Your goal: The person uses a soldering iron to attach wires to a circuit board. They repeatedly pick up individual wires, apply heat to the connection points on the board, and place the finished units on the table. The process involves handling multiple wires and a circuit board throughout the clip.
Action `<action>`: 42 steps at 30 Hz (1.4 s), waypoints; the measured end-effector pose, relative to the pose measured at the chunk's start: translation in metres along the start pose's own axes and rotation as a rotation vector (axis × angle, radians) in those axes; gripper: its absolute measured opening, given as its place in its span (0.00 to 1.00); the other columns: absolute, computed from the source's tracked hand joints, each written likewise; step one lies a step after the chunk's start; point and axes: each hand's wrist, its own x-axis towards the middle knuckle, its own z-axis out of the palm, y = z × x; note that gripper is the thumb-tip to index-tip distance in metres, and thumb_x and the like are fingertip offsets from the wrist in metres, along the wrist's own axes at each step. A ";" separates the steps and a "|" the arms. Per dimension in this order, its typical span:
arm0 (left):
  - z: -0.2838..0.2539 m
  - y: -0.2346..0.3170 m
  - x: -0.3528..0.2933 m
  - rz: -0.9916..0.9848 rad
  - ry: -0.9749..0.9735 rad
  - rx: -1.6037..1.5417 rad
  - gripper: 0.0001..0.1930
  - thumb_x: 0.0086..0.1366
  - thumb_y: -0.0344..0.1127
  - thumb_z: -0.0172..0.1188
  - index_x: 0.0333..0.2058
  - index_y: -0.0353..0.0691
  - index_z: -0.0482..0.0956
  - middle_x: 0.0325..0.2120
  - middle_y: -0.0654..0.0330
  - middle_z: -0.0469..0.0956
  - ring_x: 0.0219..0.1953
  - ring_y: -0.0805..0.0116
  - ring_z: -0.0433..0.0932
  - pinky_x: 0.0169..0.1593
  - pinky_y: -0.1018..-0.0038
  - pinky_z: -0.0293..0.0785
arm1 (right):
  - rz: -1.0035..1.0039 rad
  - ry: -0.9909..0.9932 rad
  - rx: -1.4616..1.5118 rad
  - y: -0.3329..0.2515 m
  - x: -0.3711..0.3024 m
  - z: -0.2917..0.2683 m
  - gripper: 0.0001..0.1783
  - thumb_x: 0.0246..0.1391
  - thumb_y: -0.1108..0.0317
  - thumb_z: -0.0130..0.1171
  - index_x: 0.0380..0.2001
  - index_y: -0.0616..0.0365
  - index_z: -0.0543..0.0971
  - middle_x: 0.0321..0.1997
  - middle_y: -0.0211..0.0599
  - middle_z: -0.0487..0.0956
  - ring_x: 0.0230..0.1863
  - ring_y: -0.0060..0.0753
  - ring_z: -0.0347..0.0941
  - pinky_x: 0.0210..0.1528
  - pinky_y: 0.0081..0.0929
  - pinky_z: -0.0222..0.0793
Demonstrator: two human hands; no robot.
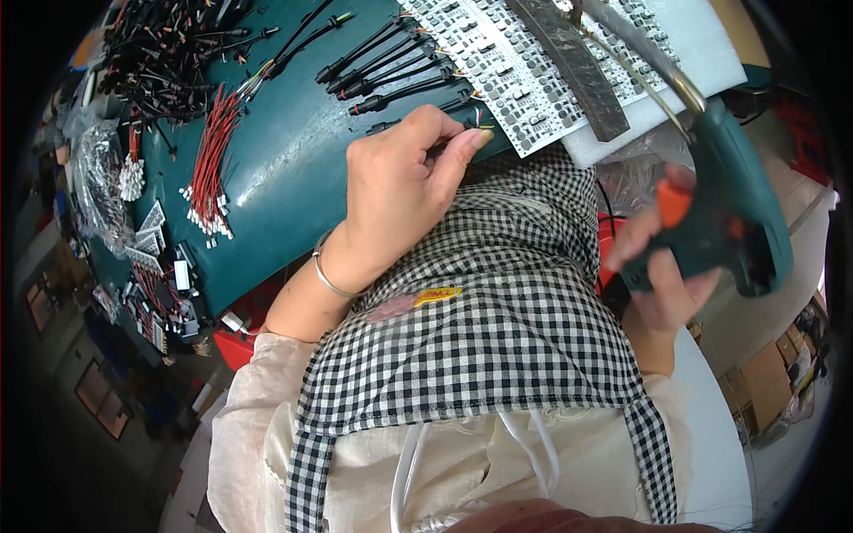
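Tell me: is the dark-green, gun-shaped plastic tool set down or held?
Held: the person's right hand, slightly blurred, grasps the green tool near its orange part.

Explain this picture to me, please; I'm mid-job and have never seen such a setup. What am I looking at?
There is no machine, just a person's two bare hands, seen from a fisheye camera on their head, looking down. The checked cloth is their apron.

On the green table lie black cables, red wires and a white circuit board sheet on foam, with a dark bar across it.

The left hand has its fingers pinched beside coloured wire ends; its exact grip is partly hidden. The right hand, blurred, holds a green pistol-shaped tool.
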 end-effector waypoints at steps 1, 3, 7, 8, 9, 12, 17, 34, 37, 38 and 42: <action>0.000 -0.002 0.001 0.001 -0.012 0.018 0.10 0.53 0.33 0.69 0.22 0.36 0.76 0.15 0.58 0.77 0.12 0.71 0.72 0.17 0.78 0.65 | 0.010 -0.001 -0.011 -0.004 -0.004 -0.008 0.41 0.48 0.64 0.64 0.57 0.78 0.57 0.20 0.40 0.70 0.16 0.27 0.67 0.18 0.19 0.65; -0.001 -0.001 0.004 -0.030 -0.060 0.052 0.09 0.55 0.32 0.69 0.23 0.35 0.78 0.16 0.60 0.77 0.15 0.77 0.71 0.19 0.81 0.65 | 0.073 -0.011 -0.025 -0.012 -0.015 -0.019 0.42 0.47 0.62 0.66 0.56 0.79 0.58 0.18 0.38 0.69 0.15 0.27 0.66 0.15 0.19 0.64; 0.005 -0.004 0.006 -0.044 -0.055 0.078 0.09 0.54 0.33 0.69 0.23 0.35 0.79 0.15 0.61 0.77 0.15 0.80 0.69 0.19 0.82 0.64 | 0.140 -0.014 -0.079 -0.013 -0.029 -0.029 0.40 0.45 0.61 0.68 0.52 0.79 0.62 0.16 0.36 0.68 0.14 0.25 0.64 0.15 0.18 0.62; 0.006 -0.005 0.007 -0.042 -0.052 0.072 0.10 0.54 0.33 0.70 0.22 0.35 0.79 0.15 0.61 0.77 0.14 0.80 0.69 0.19 0.82 0.63 | 0.143 -0.013 -0.087 -0.012 -0.032 -0.031 0.39 0.45 0.61 0.69 0.52 0.78 0.63 0.16 0.35 0.68 0.14 0.25 0.64 0.15 0.18 0.62; 0.006 -0.005 0.009 -0.043 -0.044 0.069 0.10 0.54 0.34 0.70 0.22 0.35 0.79 0.14 0.61 0.77 0.14 0.80 0.69 0.19 0.82 0.63 | 0.147 -0.018 -0.096 -0.011 -0.033 -0.033 0.39 0.44 0.60 0.69 0.51 0.78 0.63 0.15 0.35 0.68 0.14 0.24 0.63 0.15 0.18 0.62; 0.004 -0.004 0.013 -0.051 -0.043 0.068 0.11 0.54 0.35 0.70 0.21 0.36 0.79 0.14 0.62 0.76 0.14 0.80 0.68 0.18 0.82 0.62 | 0.145 -0.016 -0.118 -0.009 -0.036 -0.035 0.37 0.45 0.60 0.69 0.50 0.77 0.65 0.15 0.34 0.68 0.14 0.24 0.64 0.15 0.18 0.61; 0.001 -0.005 0.015 -0.077 -0.082 0.067 0.13 0.53 0.37 0.70 0.20 0.36 0.78 0.13 0.63 0.76 0.13 0.80 0.67 0.18 0.82 0.61 | 0.181 -0.063 -0.145 -0.011 -0.033 -0.033 0.35 0.44 0.61 0.68 0.48 0.76 0.66 0.15 0.35 0.69 0.14 0.24 0.64 0.15 0.17 0.61; 0.006 -0.011 0.014 -0.080 -0.083 0.044 0.13 0.53 0.37 0.71 0.20 0.35 0.78 0.13 0.64 0.76 0.15 0.82 0.69 0.19 0.84 0.64 | 0.293 -0.083 -0.128 0.000 -0.038 -0.039 0.26 0.39 0.79 0.65 0.47 0.67 0.73 0.32 0.36 0.76 0.29 0.24 0.70 0.32 0.22 0.66; 0.006 -0.011 0.014 -0.077 -0.079 0.045 0.13 0.53 0.37 0.71 0.20 0.36 0.78 0.13 0.64 0.75 0.15 0.82 0.69 0.18 0.84 0.63 | 0.273 -0.102 -0.125 0.003 -0.034 -0.036 0.25 0.39 0.80 0.64 0.46 0.65 0.73 0.31 0.36 0.77 0.30 0.25 0.71 0.34 0.22 0.67; 0.005 -0.011 0.014 -0.080 -0.081 0.045 0.13 0.53 0.37 0.71 0.20 0.36 0.78 0.13 0.65 0.75 0.14 0.83 0.68 0.18 0.84 0.62 | 0.249 -0.102 -0.138 0.001 -0.031 -0.031 0.24 0.39 0.80 0.64 0.45 0.65 0.73 0.31 0.35 0.77 0.31 0.25 0.71 0.34 0.23 0.68; 0.006 -0.012 0.014 -0.086 -0.091 0.042 0.13 0.54 0.37 0.70 0.20 0.36 0.78 0.12 0.65 0.75 0.14 0.83 0.68 0.17 0.84 0.61 | 0.181 -0.148 -0.234 0.004 -0.029 -0.035 0.22 0.39 0.81 0.64 0.43 0.64 0.74 0.31 0.34 0.77 0.31 0.25 0.72 0.35 0.22 0.68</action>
